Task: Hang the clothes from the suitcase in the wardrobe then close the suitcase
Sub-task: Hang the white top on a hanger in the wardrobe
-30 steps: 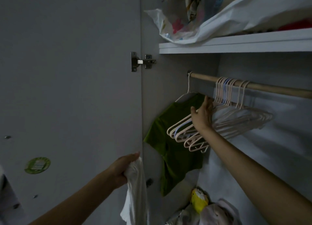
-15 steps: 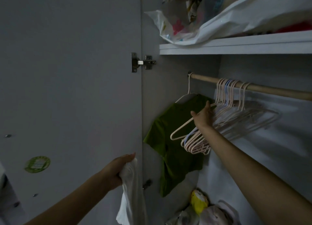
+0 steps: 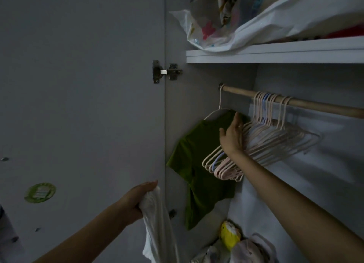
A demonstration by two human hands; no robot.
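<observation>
In the head view my left hand [image 3: 136, 199] grips a bunched white garment [image 3: 157, 229] that hangs down in front of the open wardrobe. My right hand [image 3: 232, 136] reaches up to a bunch of pink hangers [image 3: 275, 140] on the wooden rail [image 3: 319, 106]. Its fingers lie straight against the front hangers, thumb spread to the left. A green T-shirt [image 3: 199, 164] hangs on a white hanger at the rail's left end, just behind my right hand. The suitcase is out of view.
The wardrobe door [image 3: 78, 105] stands open on the left, with a hinge [image 3: 165, 72] and a green sticker [image 3: 40, 192]. A shelf [image 3: 275, 53] above the rail carries a white plastic bag [image 3: 236, 30]. Bags with a yellow item [image 3: 230, 235] lie on the wardrobe floor.
My right hand has risen along the hangers and its fingers have straightened. The front hanger it had pulled out has swung back to the bunch. My left hand has barely moved.
</observation>
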